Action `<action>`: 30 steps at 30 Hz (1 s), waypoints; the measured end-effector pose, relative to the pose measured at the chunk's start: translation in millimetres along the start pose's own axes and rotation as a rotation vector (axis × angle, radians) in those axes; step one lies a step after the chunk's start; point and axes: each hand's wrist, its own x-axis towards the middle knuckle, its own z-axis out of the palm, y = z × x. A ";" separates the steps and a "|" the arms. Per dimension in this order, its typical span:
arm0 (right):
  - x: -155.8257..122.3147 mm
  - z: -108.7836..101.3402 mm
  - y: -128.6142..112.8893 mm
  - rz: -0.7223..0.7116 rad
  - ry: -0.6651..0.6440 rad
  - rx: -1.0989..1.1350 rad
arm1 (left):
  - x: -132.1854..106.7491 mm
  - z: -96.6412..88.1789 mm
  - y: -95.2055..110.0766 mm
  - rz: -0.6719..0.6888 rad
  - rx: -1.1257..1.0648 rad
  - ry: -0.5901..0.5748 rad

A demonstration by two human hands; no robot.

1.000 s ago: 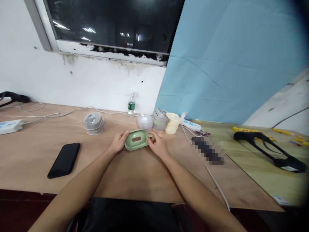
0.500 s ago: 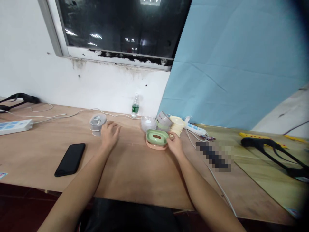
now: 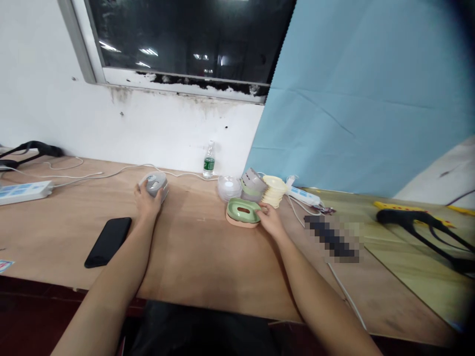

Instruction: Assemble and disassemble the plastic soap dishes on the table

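My left hand is closed around the sides of a grey oval container that looks like stacked soap dishes, on the left part of the table. Its thumb and fingers lie on opposite sides of it. Near the middle sits a green oval soap dish with a slot in its floor, on top of a pink one. My right hand pinches the green dish's right rim. Right behind it are clear round dishes, tilted grey dishes and a stack of cream dishes.
A black phone lies at the left front of the table. A water bottle stands by the wall. Power strips and white cables lie along the back. At right are a pixelated dark object and a black strap-like frame.
My left hand has moved left from beside the grey container and has taken hold of it. My right hand stays at the green dish.
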 end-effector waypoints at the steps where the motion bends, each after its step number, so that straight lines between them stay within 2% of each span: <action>1: 0.1 0.6 1.2 0.007 -0.015 -0.004 | 0.2 0.4 -1.3 0.010 -0.009 0.002; 6: -0.2 1.2 3.7 0.009 -0.142 0.022 | -2.4 -0.7 -0.8 0.059 -0.031 0.028; 11: -0.5 -3.7 3.6 0.007 -0.160 -0.024 | -8.1 -2.6 8.0 0.090 -0.073 0.039; 16: 0.1 -11.6 -3.3 0.069 -0.167 -0.027 | -20.5 -3.5 26.8 0.171 -0.109 -0.004; 19: -1.9 -16.7 -11.0 0.123 -0.160 0.008 | -32.9 -1.7 42.1 0.269 -0.121 -0.104; 23: -5.3 -19.7 -17.2 0.182 -0.254 -0.014 | -52.1 4.1 58.9 0.446 -0.156 -0.327; 28: -2.1 -17.4 -9.3 0.217 -0.266 -0.058 | -68.4 11.6 65.3 0.611 -0.155 -0.662; 30: 1.0 -18.3 -3.0 0.204 -0.245 -0.087 | -70.1 13.4 64.3 0.635 -0.146 -0.731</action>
